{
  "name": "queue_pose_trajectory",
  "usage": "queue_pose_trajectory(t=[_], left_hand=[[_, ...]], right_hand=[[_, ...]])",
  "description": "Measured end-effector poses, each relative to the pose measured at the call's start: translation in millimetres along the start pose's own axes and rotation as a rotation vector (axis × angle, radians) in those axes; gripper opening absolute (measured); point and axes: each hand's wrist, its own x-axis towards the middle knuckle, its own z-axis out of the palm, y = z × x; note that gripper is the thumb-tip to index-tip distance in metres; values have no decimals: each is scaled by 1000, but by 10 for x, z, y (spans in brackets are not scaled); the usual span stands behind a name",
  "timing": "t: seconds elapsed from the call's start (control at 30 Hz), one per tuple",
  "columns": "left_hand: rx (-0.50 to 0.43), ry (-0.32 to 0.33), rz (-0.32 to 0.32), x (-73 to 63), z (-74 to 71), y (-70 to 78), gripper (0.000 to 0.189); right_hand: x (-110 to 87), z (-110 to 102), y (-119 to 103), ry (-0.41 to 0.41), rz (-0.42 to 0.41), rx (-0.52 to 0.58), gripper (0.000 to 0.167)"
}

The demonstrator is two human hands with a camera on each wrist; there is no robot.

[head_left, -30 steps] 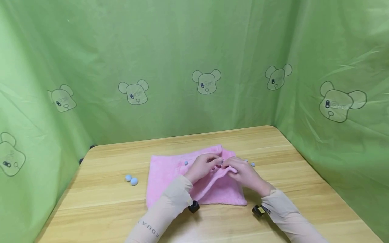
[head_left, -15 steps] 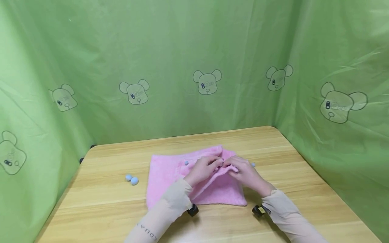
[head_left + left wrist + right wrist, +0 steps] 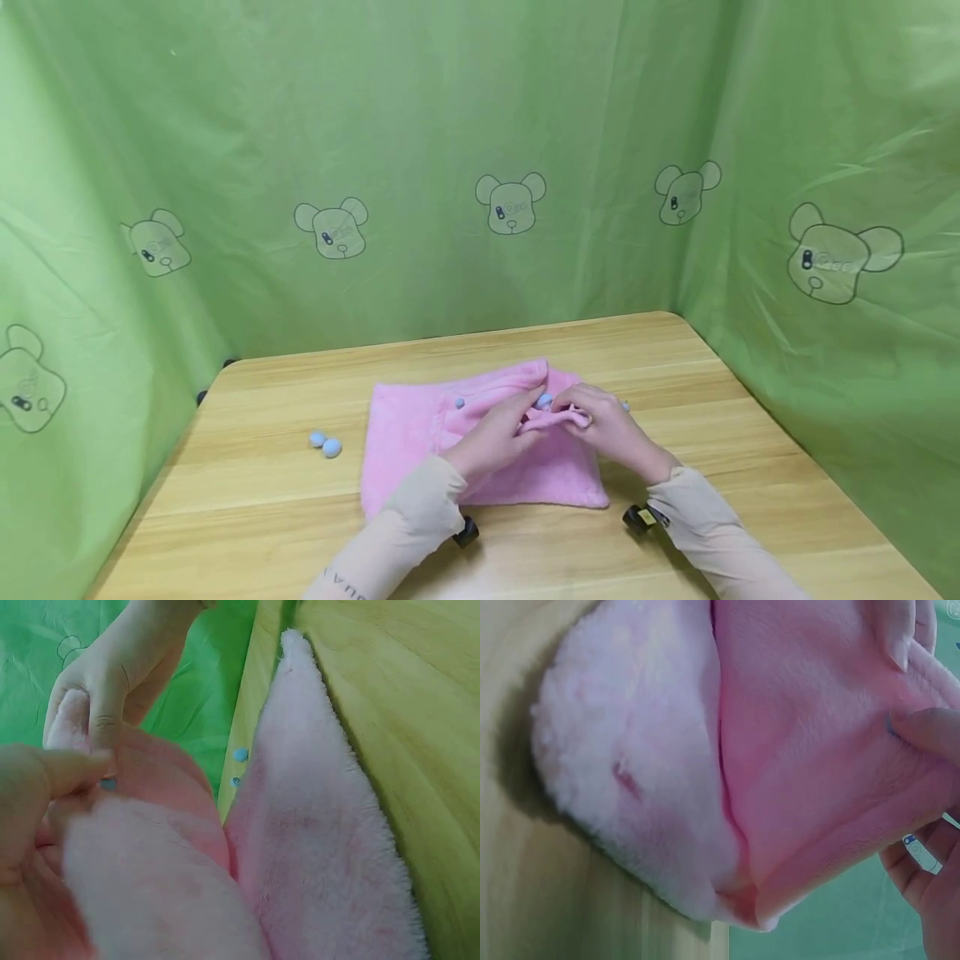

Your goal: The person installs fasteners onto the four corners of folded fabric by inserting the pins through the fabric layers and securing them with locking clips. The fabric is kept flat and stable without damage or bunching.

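Observation:
A pink plush cloth point(image 3: 405, 417) lies on the table, its upper layer lifted by both hands. My left hand point(image 3: 498, 433) grips the raised cloth edge, thumb towards me and fingers behind. Opposite it, my right hand point(image 3: 615, 429) pinches the same edge between thumb and fingers. A light-blue round-headed piece point(image 3: 543, 402) sits between the hands at the cloth; how it is fixed is hidden. In the left wrist view only a bit of a blue piece point(image 3: 109, 783) shows under the left thumb. Another small blue piece point(image 3: 460, 402) sits on the cloth left of the hands.
Two light-blue round pieces point(image 3: 325, 444) are on the wooden table point(image 3: 247, 467) left of the cloth. Beyond the right hand lies another small blue piece point(image 3: 625, 406), partly covered. Green curtains point(image 3: 420, 125) stand behind the table and at both sides.
My left hand has shifted slightly down and left, its thumb now under the cloth edge. The blue piece between the hands has come into clearer view. The right hand has hardly moved.

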Motion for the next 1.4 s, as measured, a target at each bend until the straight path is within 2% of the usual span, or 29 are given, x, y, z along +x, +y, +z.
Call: queue_pose_trajectory(t=[0.07, 0.13, 0.2, 0.27, 0.33, 0.43, 0.53, 0.67, 0.8, 0.87, 1.07, 1.2, 1.27, 1.4], left_hand=[[68, 28, 42, 16, -11, -13, 57], [74, 48, 53, 25, -26, -27, 45], [13, 59, 25, 25, -38, -48, 38], [-88, 62, -7, 28, -48, -68, 32], [-192, 79, -75, 22, -59, -92, 28], [-405, 104, -217, 15, -101, -126, 25], [-514, 193, -335, 7, -181, -179, 28], [-541, 301, -395, -15, -315, -271, 35], [-721, 323, -506, -69, -425, -374, 36], [-799, 318, -541, -91, -457, -447, 35], [-803, 361, -493, -123, -507, -701, 32], [-851, 349, -532, -156, -546, -788, 30], [-826, 333, -556, -177, -570, -814, 28], [-716, 297, -596, -227, -630, -829, 27]], right_hand=[[5, -5, -4, 7, 0, 2, 27], [7, -18, -16, 8, 15, 5, 28], [7, -38, -30, 6, 38, 9, 29], [9, -67, -43, -5, 72, 17, 31], [15, -102, -40, -12, 106, 17, 34], [29, -170, -10, 0, 157, 1, 40], [41, -254, 38, 42, 185, -28, 43], [38, -373, 118, 104, 202, -35, 42], [31, -490, 200, 159, 226, -16, 38], [27, -543, 233, 181, 258, -6, 36], [-23, -637, 351, 208, 362, -16, 31], [-68, -668, 409, 213, 398, -27, 29], [-81, -687, 423, 212, 412, -28, 28], [-91, -726, 441, 212, 420, -24, 27]])
